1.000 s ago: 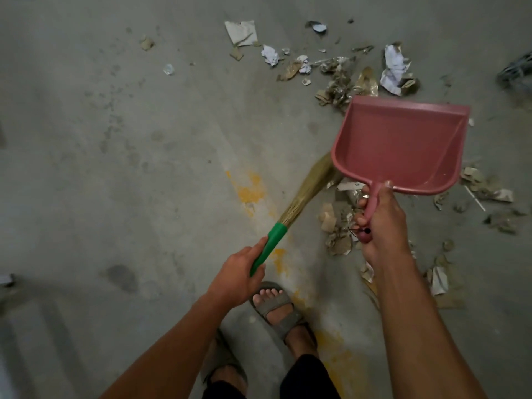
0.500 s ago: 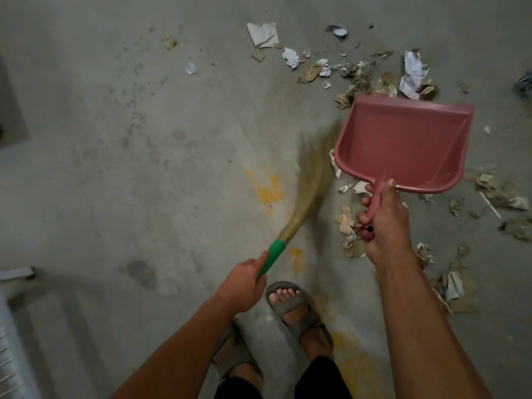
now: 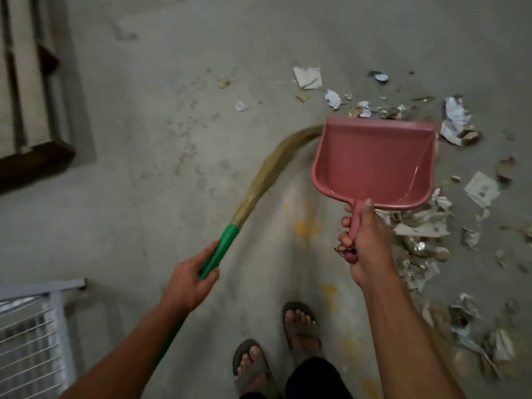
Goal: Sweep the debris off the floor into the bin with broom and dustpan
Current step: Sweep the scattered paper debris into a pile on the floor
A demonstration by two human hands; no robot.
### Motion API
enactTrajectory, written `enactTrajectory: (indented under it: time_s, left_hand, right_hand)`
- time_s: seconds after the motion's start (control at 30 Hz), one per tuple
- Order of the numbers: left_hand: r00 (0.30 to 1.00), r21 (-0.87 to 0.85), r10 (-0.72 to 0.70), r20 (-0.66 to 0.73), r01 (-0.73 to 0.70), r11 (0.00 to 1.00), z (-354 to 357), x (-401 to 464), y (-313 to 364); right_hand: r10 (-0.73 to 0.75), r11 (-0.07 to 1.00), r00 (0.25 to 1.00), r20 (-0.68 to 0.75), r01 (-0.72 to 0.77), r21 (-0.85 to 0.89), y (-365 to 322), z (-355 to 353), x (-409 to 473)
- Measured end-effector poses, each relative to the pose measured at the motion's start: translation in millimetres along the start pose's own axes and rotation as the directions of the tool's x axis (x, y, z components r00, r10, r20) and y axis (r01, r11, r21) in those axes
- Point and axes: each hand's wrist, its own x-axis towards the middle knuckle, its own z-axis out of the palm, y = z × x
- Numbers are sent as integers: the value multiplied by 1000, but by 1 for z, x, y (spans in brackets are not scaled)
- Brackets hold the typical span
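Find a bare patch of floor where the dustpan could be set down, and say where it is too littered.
Bare: concrete left of the broom, toward the wooden pallet. Crowded: debris right of and beyond the dustpan.

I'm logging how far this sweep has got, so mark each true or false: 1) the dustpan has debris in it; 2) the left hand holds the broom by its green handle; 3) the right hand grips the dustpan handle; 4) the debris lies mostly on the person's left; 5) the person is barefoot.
1) False: the pink dustpan shows nothing inside.
2) True: the left hand grips the broom at its green handle.
3) True: the right hand grips the dustpan's handle.
4) False: the debris lies mostly on the right.
5) False: the feet wear sandals.
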Motion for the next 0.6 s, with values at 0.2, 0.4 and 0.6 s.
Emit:
enactTrajectory:
  time_s: [0.2,0.4,0.6]
  left_hand:
    - [901,-252,-389,-190,338,907,-64,82,-54]
    - [741,-500,-628,-237,462,733,-95,199,-87]
    - [790,-212,-601,-121,571,793,-74,292,-94]
  right_hand:
    - [9,998,991,131,0,-68,0,87,28]
    - [42,992,978,204,-17,-125,2,155,81]
    - [53,982,984,172,-21,-187,-13,182,138]
